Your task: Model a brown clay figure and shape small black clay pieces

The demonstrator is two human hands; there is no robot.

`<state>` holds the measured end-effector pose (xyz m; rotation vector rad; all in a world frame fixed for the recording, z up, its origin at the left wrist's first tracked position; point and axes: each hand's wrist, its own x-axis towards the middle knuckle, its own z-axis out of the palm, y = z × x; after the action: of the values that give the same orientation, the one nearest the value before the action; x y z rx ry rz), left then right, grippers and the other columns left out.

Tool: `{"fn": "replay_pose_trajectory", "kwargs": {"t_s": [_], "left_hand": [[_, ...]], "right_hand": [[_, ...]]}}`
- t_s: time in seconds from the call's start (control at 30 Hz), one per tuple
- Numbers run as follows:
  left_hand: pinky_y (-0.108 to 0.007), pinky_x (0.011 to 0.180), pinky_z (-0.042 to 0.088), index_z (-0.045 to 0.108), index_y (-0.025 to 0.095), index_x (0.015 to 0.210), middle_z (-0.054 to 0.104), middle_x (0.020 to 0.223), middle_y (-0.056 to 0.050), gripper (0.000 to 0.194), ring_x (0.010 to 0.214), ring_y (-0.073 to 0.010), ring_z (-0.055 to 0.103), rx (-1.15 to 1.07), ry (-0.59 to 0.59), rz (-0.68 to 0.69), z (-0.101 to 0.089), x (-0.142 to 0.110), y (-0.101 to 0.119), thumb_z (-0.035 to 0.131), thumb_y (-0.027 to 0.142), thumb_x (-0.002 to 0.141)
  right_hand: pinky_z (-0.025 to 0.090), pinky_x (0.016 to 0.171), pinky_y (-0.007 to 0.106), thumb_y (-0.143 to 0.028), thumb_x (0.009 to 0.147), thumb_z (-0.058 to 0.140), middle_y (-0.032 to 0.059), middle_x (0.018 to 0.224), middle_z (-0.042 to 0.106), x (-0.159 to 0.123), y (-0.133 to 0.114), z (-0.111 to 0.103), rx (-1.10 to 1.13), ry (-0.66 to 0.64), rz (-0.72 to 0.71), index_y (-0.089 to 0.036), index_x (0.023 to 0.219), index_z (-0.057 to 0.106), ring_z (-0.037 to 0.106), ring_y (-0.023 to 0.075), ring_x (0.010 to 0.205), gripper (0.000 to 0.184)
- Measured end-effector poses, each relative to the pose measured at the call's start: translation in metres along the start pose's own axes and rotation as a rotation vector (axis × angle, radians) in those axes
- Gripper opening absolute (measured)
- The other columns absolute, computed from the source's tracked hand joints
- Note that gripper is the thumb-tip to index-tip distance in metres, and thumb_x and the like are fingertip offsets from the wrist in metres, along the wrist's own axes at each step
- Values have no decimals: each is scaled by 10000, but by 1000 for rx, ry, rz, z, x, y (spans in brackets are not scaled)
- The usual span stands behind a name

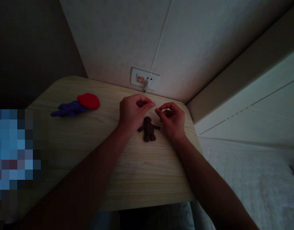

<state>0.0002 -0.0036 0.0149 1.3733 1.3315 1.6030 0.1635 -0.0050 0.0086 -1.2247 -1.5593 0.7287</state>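
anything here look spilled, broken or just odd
Nothing looks spilled or broken: the brown figure, red piece and purple piece all seem intact. The only oddity is the blocky, pixelated patch at the left edge, hiding whatever is there.

Two hands (pixel 131 111) (pixel 174 121), one brown figure (pixel 149 128), one red disc (pixel 89 101), one purple piece (pixel 71 109), one table (pixel 147 172), one socket panel (pixel 145 79) counted.

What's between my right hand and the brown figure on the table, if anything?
Nothing visible: the brown figure lies close beside your right hand. The red piece and purple piece lie left of your left hand.
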Motion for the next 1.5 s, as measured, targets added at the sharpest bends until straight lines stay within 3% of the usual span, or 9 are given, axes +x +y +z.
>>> {"fn": "replay_pose_trajectory", "kwargs": {"t_s": [0.2,0.33,0.43,0.57,0.73,0.97,1.17,1.5], "left_hand": [[-282,689,525,771,197,793,769,749,-21,105,682,-158,683,36,-8,48,-2,0,1,765,294,831],[-281,672,507,759,205,796,759,734,-21,215,668,-162,669,104,-30,70,-4,1,3,625,302,933],[-279,676,506,728,204,808,768,779,-30,271,671,-157,663,111,-16,70,-3,1,1,542,293,984],[-265,657,500,699,213,835,743,777,-30,296,665,-147,653,95,12,55,-2,2,-2,476,272,1020],[-260,704,519,761,206,905,769,822,-25,216,712,-151,680,106,-4,69,-4,1,0,569,273,978],[-273,741,561,796,209,868,795,829,-21,89,739,-161,713,93,26,84,-5,1,1,727,265,864],[-273,727,574,782,204,832,788,810,-16,79,727,-153,717,27,57,72,-3,2,-4,821,257,790],[-279,699,562,757,194,759,782,768,-11,136,701,-155,709,-2,77,24,-2,2,-1,851,291,765]], "right_hand": [[385,481,271,-464,874,768,-33,633,600,1,-1,2,28,3,-16,-233,860,684,508,119,497,246],[433,508,277,-613,966,605,24,798,712,0,-3,1,44,-11,-26,-226,840,665,558,118,526,412],[446,535,286,-703,994,483,19,675,665,0,-2,0,38,-1,-21,-224,712,611,552,127,513,570],[404,519,292,-729,976,498,2,525,572,0,-1,-2,-34,-26,-33,-218,591,597,508,134,480,647],[415,530,289,-623,978,592,-14,619,599,-1,-5,-2,25,-51,-44,-231,737,631,537,134,523,462],[473,582,304,-417,829,826,-5,745,663,1,0,1,76,-22,-34,-250,863,691,569,150,617,216],[502,628,300,-342,779,870,4,785,705,2,4,1,117,-16,-45,-235,805,705,607,145,663,198],[486,563,278,-449,871,776,11,728,718,-1,-3,1,57,-41,-34,-202,880,770,579,123,568,247]]}}
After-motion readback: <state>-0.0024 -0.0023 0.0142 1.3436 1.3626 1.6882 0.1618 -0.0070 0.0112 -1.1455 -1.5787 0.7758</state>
